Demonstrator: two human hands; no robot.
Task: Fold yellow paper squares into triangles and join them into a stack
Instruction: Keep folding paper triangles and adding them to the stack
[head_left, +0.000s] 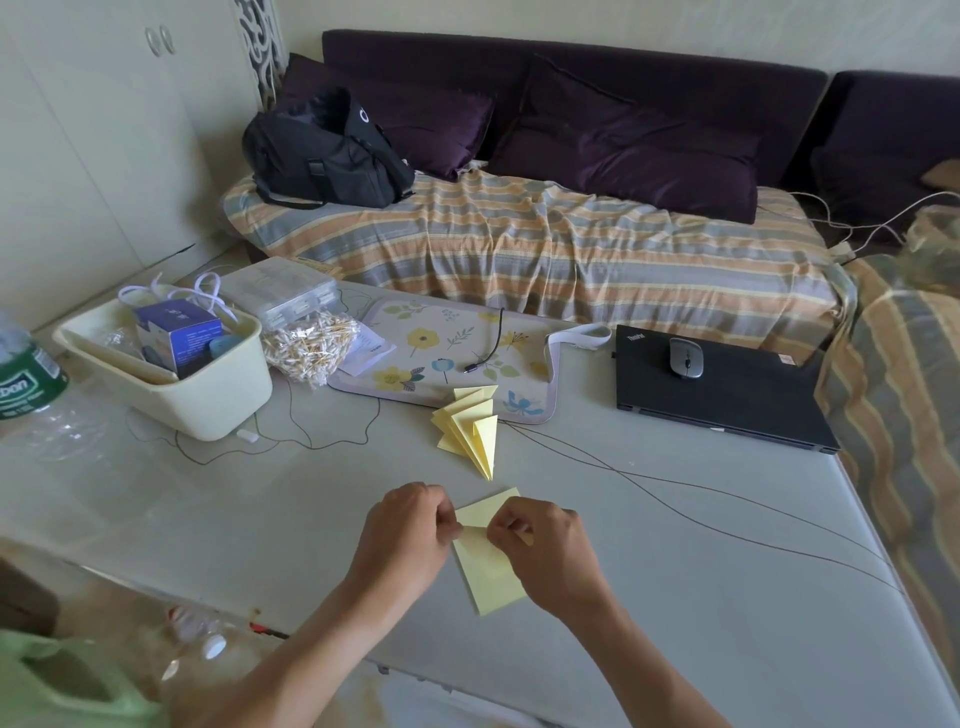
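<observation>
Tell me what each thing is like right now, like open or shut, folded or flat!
Left hand: pinching the yellow paper.
Right hand: pinching the yellow paper too.
Yellow paper: partly folded, lying on the table.
Stack of triangles: folded and joined, lying untouched.
Laptop: shut, with a mouse on top.
Black bag: open at the top, on the sofa.
Bin: no lid, holds a blue box.
</observation>
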